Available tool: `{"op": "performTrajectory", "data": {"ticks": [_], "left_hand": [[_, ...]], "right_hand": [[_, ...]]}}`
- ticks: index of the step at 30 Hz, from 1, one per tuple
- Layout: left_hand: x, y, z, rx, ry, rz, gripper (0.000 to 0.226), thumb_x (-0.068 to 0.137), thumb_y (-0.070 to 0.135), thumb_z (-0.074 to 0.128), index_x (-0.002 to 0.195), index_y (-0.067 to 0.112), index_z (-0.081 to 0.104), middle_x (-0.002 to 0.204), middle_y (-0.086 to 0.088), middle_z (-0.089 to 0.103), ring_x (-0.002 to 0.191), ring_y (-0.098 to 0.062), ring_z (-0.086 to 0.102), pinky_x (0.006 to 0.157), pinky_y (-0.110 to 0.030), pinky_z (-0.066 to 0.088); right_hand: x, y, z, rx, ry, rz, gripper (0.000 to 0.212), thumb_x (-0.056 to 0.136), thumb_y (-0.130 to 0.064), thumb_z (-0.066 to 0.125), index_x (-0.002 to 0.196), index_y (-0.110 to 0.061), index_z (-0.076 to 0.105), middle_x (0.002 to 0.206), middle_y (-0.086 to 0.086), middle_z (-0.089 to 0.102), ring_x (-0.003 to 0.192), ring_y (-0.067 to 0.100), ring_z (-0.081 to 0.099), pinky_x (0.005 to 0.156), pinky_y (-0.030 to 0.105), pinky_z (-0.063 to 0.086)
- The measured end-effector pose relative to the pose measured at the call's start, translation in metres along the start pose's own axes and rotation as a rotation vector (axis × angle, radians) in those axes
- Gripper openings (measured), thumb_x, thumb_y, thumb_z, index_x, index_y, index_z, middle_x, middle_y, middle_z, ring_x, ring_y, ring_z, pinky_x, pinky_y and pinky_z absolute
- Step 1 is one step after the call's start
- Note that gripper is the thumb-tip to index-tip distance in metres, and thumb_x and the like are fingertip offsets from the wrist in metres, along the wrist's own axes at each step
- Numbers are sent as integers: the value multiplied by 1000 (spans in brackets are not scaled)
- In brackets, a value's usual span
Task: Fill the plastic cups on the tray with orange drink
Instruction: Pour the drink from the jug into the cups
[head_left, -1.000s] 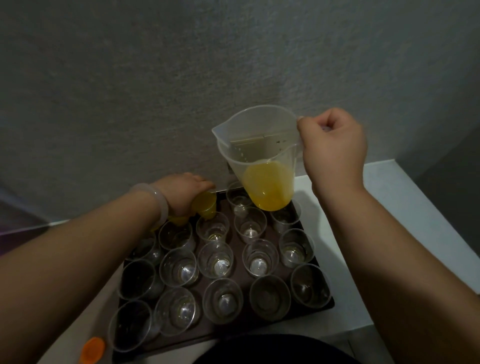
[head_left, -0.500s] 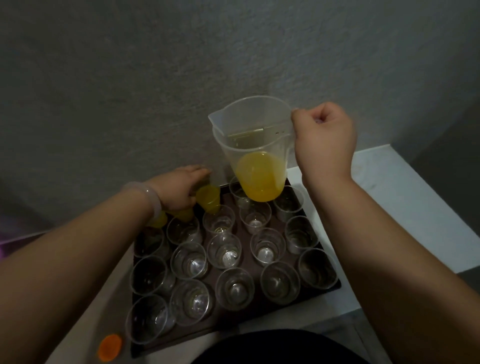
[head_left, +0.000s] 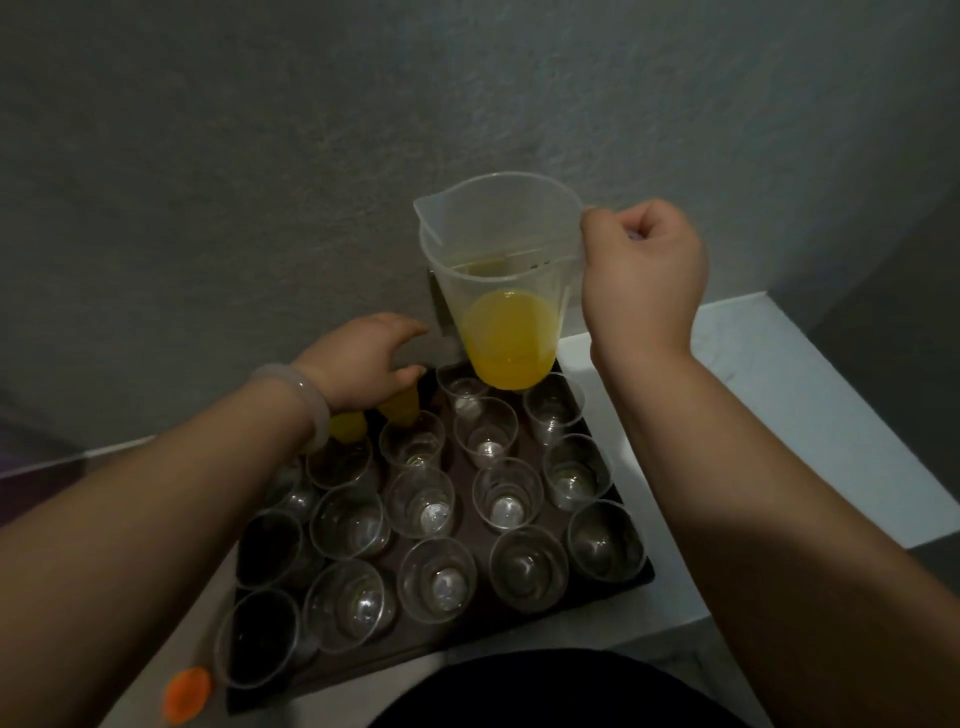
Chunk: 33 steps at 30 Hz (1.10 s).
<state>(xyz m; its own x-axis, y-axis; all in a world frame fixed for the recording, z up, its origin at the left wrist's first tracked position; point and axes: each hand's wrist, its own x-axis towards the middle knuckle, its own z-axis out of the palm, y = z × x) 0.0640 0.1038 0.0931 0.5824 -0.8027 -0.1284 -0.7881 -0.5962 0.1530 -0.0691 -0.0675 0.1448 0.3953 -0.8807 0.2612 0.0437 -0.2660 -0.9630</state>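
Since a moment ago the left hand (head_left: 363, 358) has let go of the full cup (head_left: 399, 410) it was setting down. Its fingers now stretch out above that cup and hold nothing.

Nearest lies an orange cap (head_left: 187, 687), just off the tray (head_left: 534, 457) corner. Empty cups (head_left: 436, 579) fill most of the tray, packed rim to rim. Only two hold drink, both in the far left corner under the left hand.

Beyond, the right hand (head_left: 644, 280) is closed round the handle of the jug (head_left: 498, 234), held upright in the air over the far right cups. The drink (head_left: 506, 340) sits low in it. Behind are the white counter (head_left: 779, 395) and a grey wall.

The task has barely begun, and several things could go wrong:

- **Splashing:** a pour from this height could splash or land between rims, since the cups are small and close together.
- **Knocked cups:** the left forearm lies across the tray, and drawing it back low could topple the light empties.
- **Running dry:** the jug will likely empty long before the tray is done.
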Motion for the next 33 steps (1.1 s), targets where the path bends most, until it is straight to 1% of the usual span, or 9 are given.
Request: {"op": "performTrajectory", "data": {"ticks": [4, 7, 11, 15, 17, 20, 23, 28, 33], "left_hand": [[10, 17, 2, -18, -57, -8, 65, 88, 33, 64, 144, 13, 37, 145, -9, 42, 132, -23, 40, 107, -27, 29], [18, 30, 4, -10, -126, -47, 72, 87, 39, 64, 147, 17, 31, 148, -5, 37, 133, -20, 37, 107, -28, 31], [27, 41, 8, 23, -174, -120, 74, 87, 46, 60, 149, 22, 28, 149, -3, 34, 132, -21, 38, 106, -33, 36], [33, 49, 13, 53, -198, -198, 74, 87, 53, 56, 148, 20, 28, 150, -5, 33, 133, -23, 37, 106, -36, 37], [36, 54, 15, 69, -207, -226, 76, 87, 56, 55, 148, 18, 29, 148, -7, 36, 132, -24, 39, 105, -36, 37], [40, 59, 17, 97, -214, -273, 76, 84, 60, 55, 144, 17, 36, 136, -9, 50, 121, -25, 49, 96, -36, 45], [44, 61, 20, 133, -221, -317, 77, 80, 65, 57, 138, 17, 42, 127, -10, 57, 115, -27, 54, 92, -37, 48], [48, 63, 22, 119, -193, -348, 74, 81, 60, 60, 139, 17, 42, 123, -9, 58, 111, -26, 56, 88, -37, 49], [42, 61, 15, -13, -120, -357, 70, 83, 51, 63, 141, 20, 40, 125, -10, 58, 113, -25, 55, 86, -33, 46]], "right_hand": [[10, 6, -10, 0, -41, 5, 32, 83, -17, 61, 58, -23, 42, 54, -13, 42, 50, 0, 39, 55, 23, 38], [18, 9, -18, 0, -73, 5, 31, 84, -17, 61, 60, -22, 43, 55, -12, 43, 49, 1, 40, 53, 18, 37], [27, 12, -26, 12, -87, 2, 32, 84, -17, 61, 59, -22, 42, 53, -12, 41, 47, 0, 40, 49, 13, 34], [35, 14, -32, 12, -90, -13, 34, 86, -16, 62, 59, -22, 42, 52, -12, 41, 45, -1, 40, 47, 10, 32], [39, 16, -32, 17, -88, -15, 33, 85, -17, 62, 59, -22, 43, 51, -12, 41, 45, -2, 40, 47, 10, 33], [43, 17, -31, 21, -84, -9, 33, 85, -16, 62, 58, -22, 43, 51, -13, 41, 45, -2, 40, 48, 11, 33], [46, 18, -29, 28, -74, -6, 35, 85, -15, 62, 58, -22, 42, 49, -13, 39, 45, -1, 40, 47, 10, 32], [48, 22, -29, 21, -85, -9, 34, 85, -15, 62, 58, -22, 43, 52, -13, 41, 46, -2, 40, 48, 10, 32], [49, 24, -28, 11, -83, 0, 34, 85, -17, 63, 58, -23, 42, 52, -13, 41, 47, -1, 41, 51, 13, 35]]}}
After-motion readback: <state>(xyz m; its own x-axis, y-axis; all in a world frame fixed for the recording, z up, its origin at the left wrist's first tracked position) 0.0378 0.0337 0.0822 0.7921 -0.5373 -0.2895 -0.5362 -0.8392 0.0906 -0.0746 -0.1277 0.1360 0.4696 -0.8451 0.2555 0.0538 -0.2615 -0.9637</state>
